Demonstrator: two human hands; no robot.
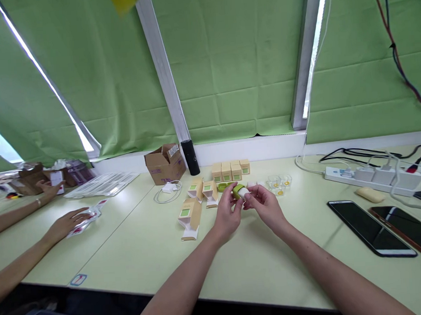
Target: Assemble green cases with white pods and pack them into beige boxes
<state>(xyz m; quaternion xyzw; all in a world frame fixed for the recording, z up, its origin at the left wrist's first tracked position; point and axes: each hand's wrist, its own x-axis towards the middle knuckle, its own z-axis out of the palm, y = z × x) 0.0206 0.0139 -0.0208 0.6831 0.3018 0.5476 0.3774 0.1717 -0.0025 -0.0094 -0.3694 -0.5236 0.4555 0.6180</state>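
Between my hands is a small rounded green and white item (239,192). My left hand (229,208) pinches its green side, while my right hand (264,204) grips the white end. Just behind my left fingers lies another green piece (223,187), partly covered. Small clear cups with yellow centres (279,183) stand behind my right hand. To the left are opened small cardboard boxes with green labels, one (190,215) nearest with its flap out on the table. A cluster of closed matching boxes (230,170) sits farther back.
A brown carton (165,164), a black bottle (190,157) and a coiled white cable (169,188) are at back left. On the right lie a white power strip (372,178), a tablet (371,227) and another dark device (412,228). A co-worker's hand (66,223) touches packets at left.
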